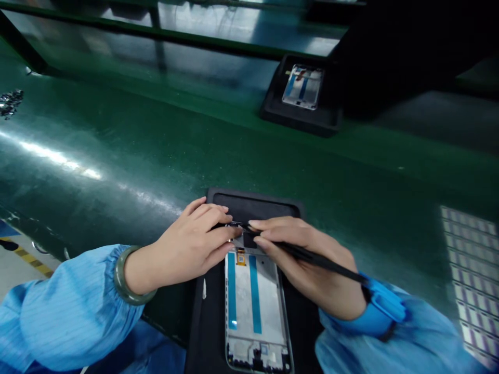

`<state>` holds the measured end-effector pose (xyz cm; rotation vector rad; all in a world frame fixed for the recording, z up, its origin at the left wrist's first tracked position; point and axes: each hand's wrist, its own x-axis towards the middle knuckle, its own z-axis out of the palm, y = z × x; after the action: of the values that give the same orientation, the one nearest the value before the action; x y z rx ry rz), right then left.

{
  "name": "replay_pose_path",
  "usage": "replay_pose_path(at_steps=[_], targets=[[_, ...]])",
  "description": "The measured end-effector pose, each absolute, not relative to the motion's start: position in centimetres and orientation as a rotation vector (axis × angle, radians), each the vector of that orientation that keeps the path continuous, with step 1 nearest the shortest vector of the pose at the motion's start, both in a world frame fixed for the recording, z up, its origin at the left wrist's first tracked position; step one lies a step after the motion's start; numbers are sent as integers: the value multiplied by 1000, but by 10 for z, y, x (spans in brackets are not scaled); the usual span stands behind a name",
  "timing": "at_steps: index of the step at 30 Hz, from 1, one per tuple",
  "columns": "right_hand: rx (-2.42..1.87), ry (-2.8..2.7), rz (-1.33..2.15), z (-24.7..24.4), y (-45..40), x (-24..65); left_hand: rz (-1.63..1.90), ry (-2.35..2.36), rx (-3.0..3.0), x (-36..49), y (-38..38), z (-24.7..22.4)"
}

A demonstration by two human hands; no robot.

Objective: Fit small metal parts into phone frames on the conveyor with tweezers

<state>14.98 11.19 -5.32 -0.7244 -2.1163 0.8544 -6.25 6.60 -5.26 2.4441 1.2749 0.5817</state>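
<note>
A phone frame (244, 296) with two blue strips and an orange flex piece lies in a black foam tray (205, 332). At its top left my left hand (195, 241) rests with fingers bent together on the frame's upper edge; what they press or pinch is too small to name. My right hand (307, 254) is closed on black tweezers (315, 258), whose tips reach the upper edge beside my left fingertips. The tweezer tips and the part under them are partly hidden by the fingers.
A second phone frame (304, 87) sits in another black tray (300, 122) at the back. On the right lies a sheet of small rectangular pieces (471, 275). A shiny dark heap (10, 103) is at the far left of the green table (136, 140).
</note>
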Motion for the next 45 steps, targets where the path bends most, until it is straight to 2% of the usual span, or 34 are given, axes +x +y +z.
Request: replay_pose_path(at_steps=[5, 28, 45], targets=[[-896, -1941, 864, -52, 112, 146, 585, 1277, 2443, -62, 66, -53], [-1018, -1922, 842, -53, 114, 145, 553, 1275, 2448, -62, 64, -51], [-940, -2031, 768, -55, 114, 144, 738, 1541, 2249, -45, 73, -51]])
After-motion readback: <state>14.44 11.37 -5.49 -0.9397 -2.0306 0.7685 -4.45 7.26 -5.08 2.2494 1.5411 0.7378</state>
